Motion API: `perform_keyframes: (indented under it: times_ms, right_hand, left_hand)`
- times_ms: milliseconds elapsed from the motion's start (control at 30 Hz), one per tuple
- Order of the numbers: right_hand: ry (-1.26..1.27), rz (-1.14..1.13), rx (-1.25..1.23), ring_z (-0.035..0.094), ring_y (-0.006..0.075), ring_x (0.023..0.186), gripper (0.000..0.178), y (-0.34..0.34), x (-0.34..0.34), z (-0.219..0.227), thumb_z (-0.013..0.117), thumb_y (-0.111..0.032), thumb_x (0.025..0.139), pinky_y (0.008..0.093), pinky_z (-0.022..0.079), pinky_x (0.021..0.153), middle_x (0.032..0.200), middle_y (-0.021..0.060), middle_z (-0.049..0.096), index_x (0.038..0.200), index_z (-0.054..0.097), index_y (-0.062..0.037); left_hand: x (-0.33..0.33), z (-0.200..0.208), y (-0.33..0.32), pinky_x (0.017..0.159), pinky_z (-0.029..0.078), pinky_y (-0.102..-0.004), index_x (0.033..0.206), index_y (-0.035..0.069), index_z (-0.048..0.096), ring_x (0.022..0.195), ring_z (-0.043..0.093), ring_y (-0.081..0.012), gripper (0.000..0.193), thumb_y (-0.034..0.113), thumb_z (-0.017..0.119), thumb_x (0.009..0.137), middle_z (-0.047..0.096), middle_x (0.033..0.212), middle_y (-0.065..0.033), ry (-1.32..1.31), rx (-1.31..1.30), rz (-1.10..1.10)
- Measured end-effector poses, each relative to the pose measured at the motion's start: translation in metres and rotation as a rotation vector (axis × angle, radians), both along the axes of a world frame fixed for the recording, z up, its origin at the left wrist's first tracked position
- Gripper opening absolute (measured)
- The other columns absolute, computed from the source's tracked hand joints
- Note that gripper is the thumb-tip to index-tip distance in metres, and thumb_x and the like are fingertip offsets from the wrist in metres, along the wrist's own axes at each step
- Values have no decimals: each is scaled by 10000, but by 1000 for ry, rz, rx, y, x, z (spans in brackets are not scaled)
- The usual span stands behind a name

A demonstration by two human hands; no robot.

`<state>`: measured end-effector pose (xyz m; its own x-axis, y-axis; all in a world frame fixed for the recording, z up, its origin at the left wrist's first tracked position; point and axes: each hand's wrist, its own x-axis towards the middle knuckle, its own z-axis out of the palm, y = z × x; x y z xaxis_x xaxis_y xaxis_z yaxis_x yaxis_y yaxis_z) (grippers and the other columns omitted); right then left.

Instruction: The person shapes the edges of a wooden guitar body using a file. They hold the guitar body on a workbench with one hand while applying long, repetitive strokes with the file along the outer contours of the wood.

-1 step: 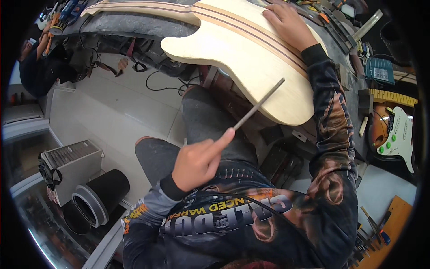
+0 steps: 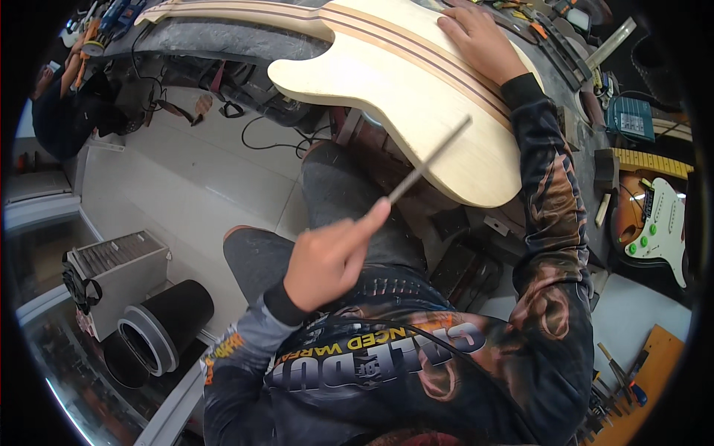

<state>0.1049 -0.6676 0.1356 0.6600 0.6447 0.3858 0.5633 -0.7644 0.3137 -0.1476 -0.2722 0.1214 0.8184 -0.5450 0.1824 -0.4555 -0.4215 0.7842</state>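
An unfinished pale wooden guitar body (image 2: pixel 401 82) with dark centre stripes lies on the grey workbench (image 2: pixel 223 37), its lower edge hanging over my lap. My left hand (image 2: pixel 327 260) grips the near end of a thin metal file (image 2: pixel 431 160). The file slants up to the right, and its far tip lies over the body's lower edge. My right hand (image 2: pixel 480 41) rests flat on top of the body near the stripes, its fingers spread. Both arms wear dark printed sleeves.
A finished guitar with a white pickguard (image 2: pixel 658 223) lies at the right beside a teal box (image 2: pixel 632 119). Hand tools lie on an orange board (image 2: pixel 639 379) at the lower right. A black cylinder (image 2: pixel 160 327) and a grey box (image 2: pixel 119 264) stand on the floor at the left.
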Motion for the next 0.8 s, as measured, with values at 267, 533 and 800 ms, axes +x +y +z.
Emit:
perform_keyframes:
  times_ms: [267, 533, 800]
  right_hand:
    - [211, -221, 368, 616, 384, 1395, 377, -5, 13, -23, 590, -357, 1156, 499, 460, 1215, 1486, 165, 702, 1383, 750, -102]
    - [237, -245, 341, 563, 378, 1452, 455, -3, 7, -14, 556, -407, 1187, 454, 409, 1257, 1592, 143, 639, 1443, 697, -58]
    - [244, -229, 425, 586, 399, 1439, 451, -5, 5, -12, 596, -442, 1148, 494, 441, 1229, 1550, 158, 682, 1395, 743, -95]
  left_hand:
    - [25, -15, -18, 689, 565, -371, 1590, 91, 671, 692, 710, -319, 588, -65, 688, 1023, 725, 885, -205, -103, -235, 119]
    - [52, -32, -22, 649, 529, -368, 1583, 52, 662, 653, 659, -288, 559, -54, 699, 1036, 718, 860, -183, -153, -289, 168]
    - [9, -89, 3, 708, 587, -388, 1585, 26, 653, 730, 727, -331, 623, -123, 699, 981, 716, 872, -163, -144, -205, 50]
